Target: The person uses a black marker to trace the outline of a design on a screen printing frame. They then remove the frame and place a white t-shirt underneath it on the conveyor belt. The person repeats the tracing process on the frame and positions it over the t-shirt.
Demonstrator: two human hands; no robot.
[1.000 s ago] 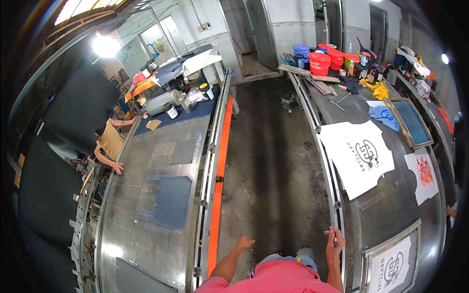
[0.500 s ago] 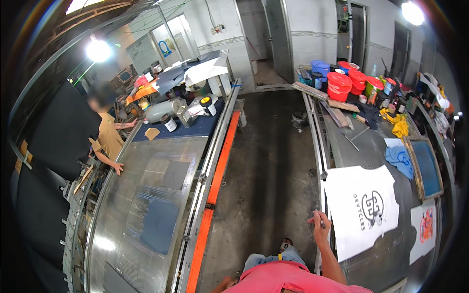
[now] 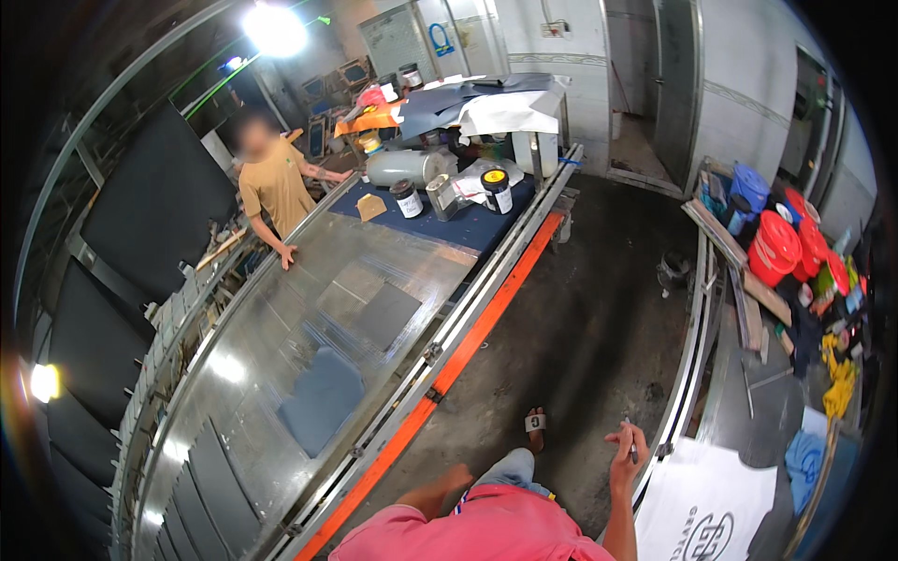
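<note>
My right hand (image 3: 625,458) is raised beside the edge of the right-hand table (image 3: 687,374), its fingers closed on a thin dark pen-like stick (image 3: 633,451). Just right of it a white cloth with a dark round print (image 3: 706,510) lies flat on that table. My left arm (image 3: 440,488) shows above my pink shirt, near the orange rail (image 3: 468,346); whether its hand is open or closed is not visible. My sandalled foot (image 3: 535,423) stands on the dark concrete floor.
A long shiny metal table (image 3: 309,355) runs along the left, with paint cans (image 3: 496,187) and cloth piles at its far end. Another person in a tan shirt (image 3: 276,187) leans a hand on it. Red buckets (image 3: 776,248) and a blue bucket (image 3: 748,187) stand at the right.
The view has swung left and forward along the aisle. My right hand stayed raised with the stick by the right table's edge; my left hand dropped from in front of me toward my body.
</note>
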